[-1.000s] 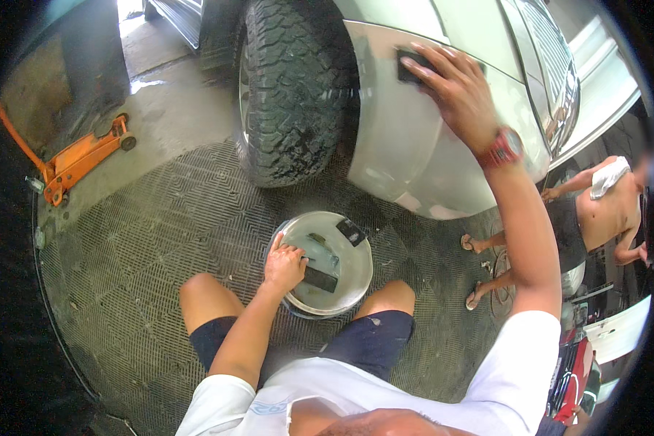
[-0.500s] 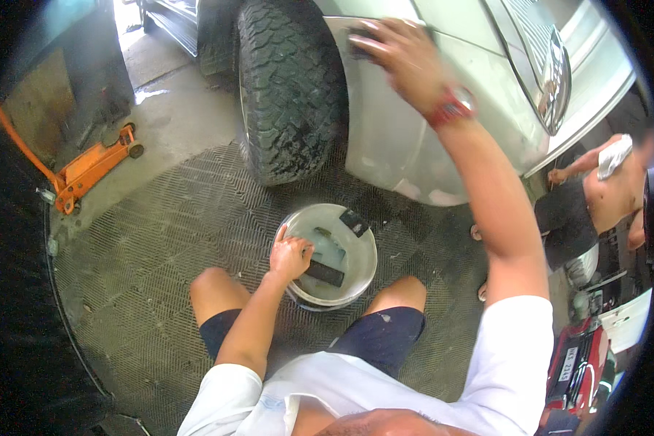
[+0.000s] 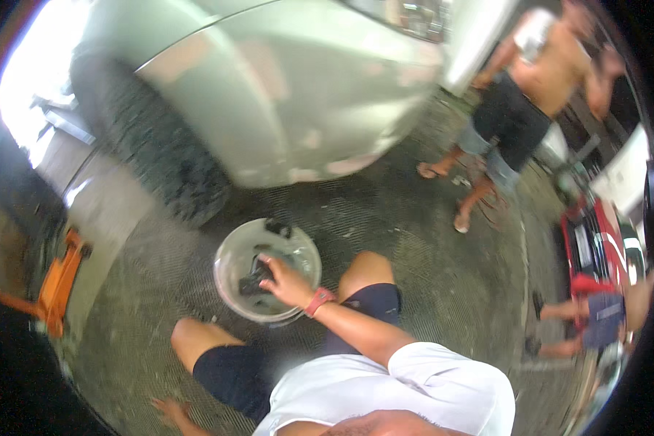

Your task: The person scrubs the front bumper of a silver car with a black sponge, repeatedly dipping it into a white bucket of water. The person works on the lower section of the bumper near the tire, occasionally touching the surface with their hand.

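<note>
A round whitish bucket (image 3: 229,291) stands between my knees with cloudy water in it. My right hand (image 3: 289,285), wearing a red wristwatch (image 3: 320,300), reaches over its mouth. Thumb and forefinger are spread beside a dark block (image 3: 251,283) in the bucket; motion blur hides the exact contact. A black pad (image 3: 277,228) sits at the bucket's far rim. At the lower left, outside my left knee, my left hand (image 3: 171,408) hangs low with its fingers apart and nothing visible in it.
A pale vehicle's fender (image 3: 225,94) with dull pinkish patches and its big tire (image 3: 160,145) stand ahead. An orange floor jack (image 3: 57,283) is at the left. To the right stand a shirtless person (image 3: 545,73), a red vehicle (image 3: 603,240) and another person (image 3: 603,320). Ribbed matting covers the floor.
My right hand has come down from the fender to the bucket. My left hand has left the bucket for the lower left. The view has swung right.
</note>
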Motion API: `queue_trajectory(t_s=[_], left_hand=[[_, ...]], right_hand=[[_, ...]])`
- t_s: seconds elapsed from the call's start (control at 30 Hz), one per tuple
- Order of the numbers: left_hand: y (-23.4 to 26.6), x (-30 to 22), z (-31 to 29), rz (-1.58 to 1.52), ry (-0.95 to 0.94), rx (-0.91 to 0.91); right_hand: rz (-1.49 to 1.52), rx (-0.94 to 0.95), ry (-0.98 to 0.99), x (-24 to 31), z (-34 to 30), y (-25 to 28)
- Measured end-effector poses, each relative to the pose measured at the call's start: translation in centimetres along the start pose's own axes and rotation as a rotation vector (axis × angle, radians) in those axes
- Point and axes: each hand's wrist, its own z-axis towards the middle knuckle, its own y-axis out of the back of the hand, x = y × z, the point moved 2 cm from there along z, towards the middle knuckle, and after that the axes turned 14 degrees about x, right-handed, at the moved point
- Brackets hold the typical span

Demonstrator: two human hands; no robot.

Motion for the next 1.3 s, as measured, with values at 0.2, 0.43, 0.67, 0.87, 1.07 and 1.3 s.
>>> queue_trajectory(t_s=[0.2, 0.43, 0.67, 0.87, 1.07, 1.3], left_hand=[[-7.1, -7.3, -0.1, 0.355, -0.138, -0.008], [-12.3, -18.5, -0.7, 0.583, -0.464, 0.007], [-15.7, -24.0, -2.8, 0.711, -0.677, -0.001], [-17.6, -24.4, -3.4, 0.759, -0.723, 0.001], [-19.2, -24.8, -3.9, 0.772, -0.769, 0.000], [-20.0, -25.2, -5.4, 0.748, -0.852, -0.025]], right_hand=[[-0.119, 0.100, -0.165, 1.5, -1.3, 0.8], [-0.253, -0.066, -0.095, -1.9, -2.2, 0.4], [-0.300, -0.061, -0.087, -0.5, -1.2, 1.3], [-0.302, -0.101, -0.006, -0.5, -1.1, 0.9], [-0.347, -0.185, 0.078, -1.2, -1.0, 0.6], [-0.345, -0.136, 0.020, -0.8, -1.2, 0.8]])
